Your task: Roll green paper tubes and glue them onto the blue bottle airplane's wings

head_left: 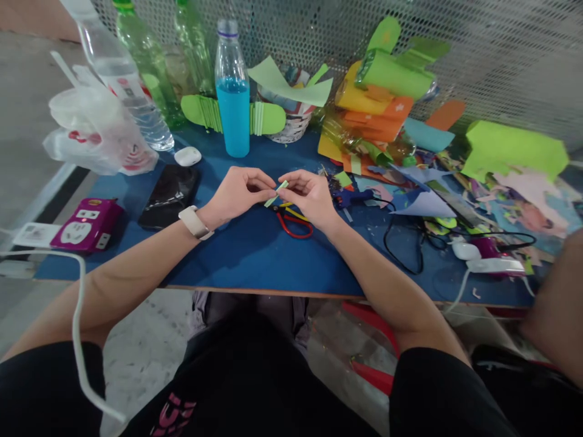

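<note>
Between my two hands, over the middle of the blue table, is a small folded strip of light green paper [276, 194]. My left hand [240, 193], with a pale watch band at the wrist, pinches its left side. The fingers of my right hand [306, 193] close on its right side. Just below the hands lie scissors with red and yellow handles [296, 230], partly hidden by my right hand. Behind the hands stands a bottle of blue liquid [233, 109], in front of a green paper piece with pleated strips [268, 118].
On the left are a black phone [168, 197], a white earbud case [187, 156], a purple power adapter [88, 224] and several bottles. A glue gun [353, 198], cables and paper scraps [523, 206] crowd the right. Another person's arm [558, 303] shows at the right edge.
</note>
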`<state>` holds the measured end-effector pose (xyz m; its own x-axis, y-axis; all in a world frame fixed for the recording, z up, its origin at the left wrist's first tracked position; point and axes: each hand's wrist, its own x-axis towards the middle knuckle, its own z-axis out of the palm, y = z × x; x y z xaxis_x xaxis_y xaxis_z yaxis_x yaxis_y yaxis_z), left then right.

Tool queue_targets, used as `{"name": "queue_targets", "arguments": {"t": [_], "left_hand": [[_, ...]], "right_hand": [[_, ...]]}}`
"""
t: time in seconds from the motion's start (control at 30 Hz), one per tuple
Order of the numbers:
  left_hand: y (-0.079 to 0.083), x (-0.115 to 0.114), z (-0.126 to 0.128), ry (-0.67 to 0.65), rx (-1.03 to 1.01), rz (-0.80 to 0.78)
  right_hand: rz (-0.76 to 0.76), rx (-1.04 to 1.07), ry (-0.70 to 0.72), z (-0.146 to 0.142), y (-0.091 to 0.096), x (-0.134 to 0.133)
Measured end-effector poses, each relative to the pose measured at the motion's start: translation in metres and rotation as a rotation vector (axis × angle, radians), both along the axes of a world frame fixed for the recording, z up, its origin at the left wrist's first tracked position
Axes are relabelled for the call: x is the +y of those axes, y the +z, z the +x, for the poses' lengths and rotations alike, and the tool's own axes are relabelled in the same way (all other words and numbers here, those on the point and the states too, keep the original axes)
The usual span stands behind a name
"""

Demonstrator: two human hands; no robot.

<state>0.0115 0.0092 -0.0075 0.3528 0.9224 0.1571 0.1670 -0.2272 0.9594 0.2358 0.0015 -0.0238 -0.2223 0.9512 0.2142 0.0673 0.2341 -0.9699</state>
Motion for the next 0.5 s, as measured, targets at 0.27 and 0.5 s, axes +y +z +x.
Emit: {"name": "queue_targets", "arguments": {"t": [0.27, 0.5], "left_hand": [[-0.002, 0.0, -0.001, -0.08, 0.035, -0.05], [0.0, -0.004, 0.002, -0.121, 0.038, -0.036]], "right_hand": [[0.036, -0.055, 0.116, 0.008, 0.006, -0.002], [0.077, -0.187, 0.104, 0.015, 0.008, -0.008]]}}
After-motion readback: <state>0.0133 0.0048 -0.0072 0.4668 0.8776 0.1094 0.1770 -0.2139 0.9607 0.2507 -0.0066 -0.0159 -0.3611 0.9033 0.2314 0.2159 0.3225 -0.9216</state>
